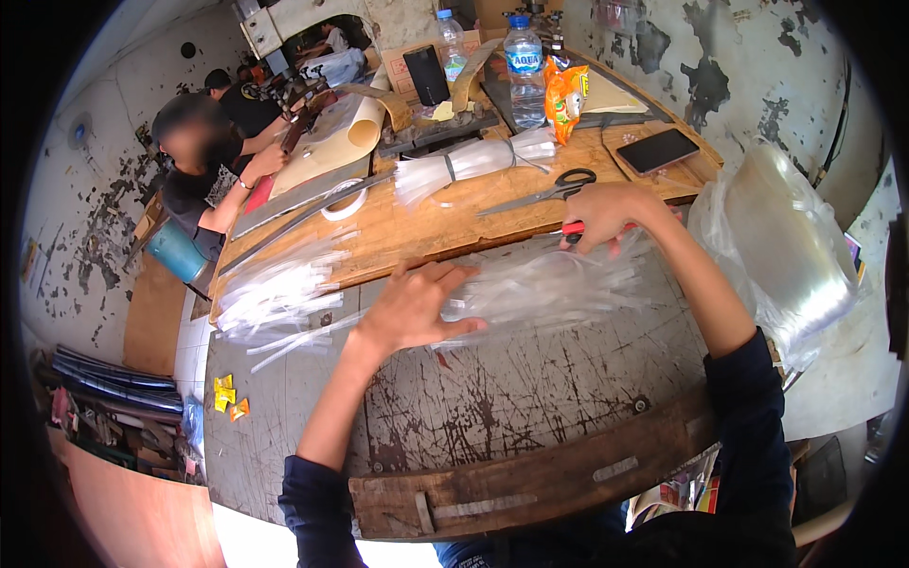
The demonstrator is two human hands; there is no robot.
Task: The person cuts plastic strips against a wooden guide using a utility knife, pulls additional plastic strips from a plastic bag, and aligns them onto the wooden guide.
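A heap of clear plastic strips [544, 289] lies on the scratched grey tabletop in front of me. My left hand [412, 308] rests at the heap's left end, fingers stretched and thumb apart, gripping nothing. At the far right of the heap, my right hand [611, 216] is closed around a small red-handled tool [573, 230] with a black end; its working part is hidden. Further left, a second pile of loose strips [275, 293] spreads over the board's edge. Beyond the heap are black-handled scissors [530, 200] and a tied bundle of strips [473, 168].
The raised wooden board [398, 222] bears a tape roll [344, 201], a phone [656, 151], a water bottle [525, 76] and an orange snack packet [565, 99]. A clear plastic roll [795, 227] stands at right. Yellow wrapped sweets [224, 392] lie at left. A co-worker [204, 156] sits far left.
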